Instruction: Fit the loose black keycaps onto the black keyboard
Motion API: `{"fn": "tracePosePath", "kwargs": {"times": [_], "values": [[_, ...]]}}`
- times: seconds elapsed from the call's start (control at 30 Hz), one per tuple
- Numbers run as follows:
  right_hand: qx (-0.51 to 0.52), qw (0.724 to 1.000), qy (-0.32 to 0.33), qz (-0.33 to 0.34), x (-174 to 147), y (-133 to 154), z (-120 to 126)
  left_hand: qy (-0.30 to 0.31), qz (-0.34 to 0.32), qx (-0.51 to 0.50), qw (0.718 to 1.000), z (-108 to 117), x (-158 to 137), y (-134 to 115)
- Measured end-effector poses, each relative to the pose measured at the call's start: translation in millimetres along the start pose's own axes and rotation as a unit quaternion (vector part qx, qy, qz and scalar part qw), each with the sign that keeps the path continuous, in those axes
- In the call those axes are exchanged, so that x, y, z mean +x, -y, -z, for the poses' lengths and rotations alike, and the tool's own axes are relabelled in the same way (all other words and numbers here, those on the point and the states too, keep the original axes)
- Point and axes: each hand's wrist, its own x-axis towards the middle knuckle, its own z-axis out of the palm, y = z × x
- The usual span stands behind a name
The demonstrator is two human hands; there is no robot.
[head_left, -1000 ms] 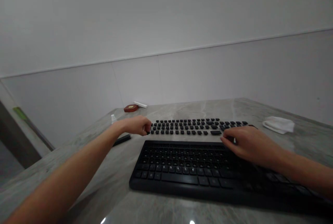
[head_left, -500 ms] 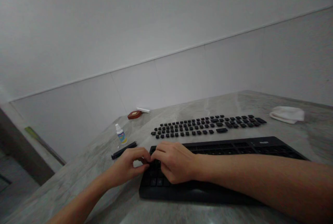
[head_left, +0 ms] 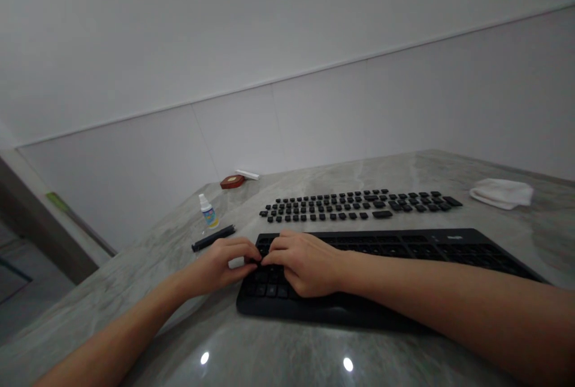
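Note:
A black keyboard [head_left: 309, 310] lies lengthwise in front of me, with keys fitted at its near left corner and bare sockets along its far side. At its left end, my left hand [head_left: 224, 262] has thumb and forefinger pinched together over the keys. My right hand [head_left: 309, 264] rests across the keyboard, its bent fingertips meeting the left ones. A small dark piece shows between the fingertips, too hidden to name. Beyond the keyboard, several rows of loose black keycaps [head_left: 333, 216] are laid out, among them a wide keycap [head_left: 382, 214].
To the left stand a small white-capped bottle [head_left: 209, 214] and a black rod-like tool [head_left: 213, 238]. A reddish-brown case [head_left: 232, 181] and a white strip [head_left: 247, 175] lie near the wall. A folded white cloth [head_left: 502, 193] is at the right on the marbled table [head_left: 269, 357].
My view has tipped down slightly, so the table sits higher in the picture. Both hands stay at the keyboard's left end, their fingers barely shifted.

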Motion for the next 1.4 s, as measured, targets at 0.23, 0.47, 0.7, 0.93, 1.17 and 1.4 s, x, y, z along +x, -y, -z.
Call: {"fn": "tracePosePath", "kwargs": {"times": [0.23,0.47,0.7,0.93,1.17,1.4], "values": [[0.006,1.000,0.008,-0.001,2,0,1,0.013,0.005,0.022,1.000,-1,-2,1],[-0.009,1.000,0.014,0.000,2,2,4,0.022,0.004,0.023,0.999,2,1,-6],[-0.005,1.000,0.012,0.008,2,2,3,0.016,-0.001,0.021,1.000,2,1,-7],[-0.015,1.000,0.016,0.011,3,3,5,0.017,-0.017,0.028,0.999,3,0,-7],[0.004,1.000,0.009,0.010,2,1,2,0.000,0.015,0.013,1.000,3,2,-8],[0.010,1.000,0.000,0.022,2,1,2,-0.001,0.021,-0.003,1.000,4,0,-7]]}}
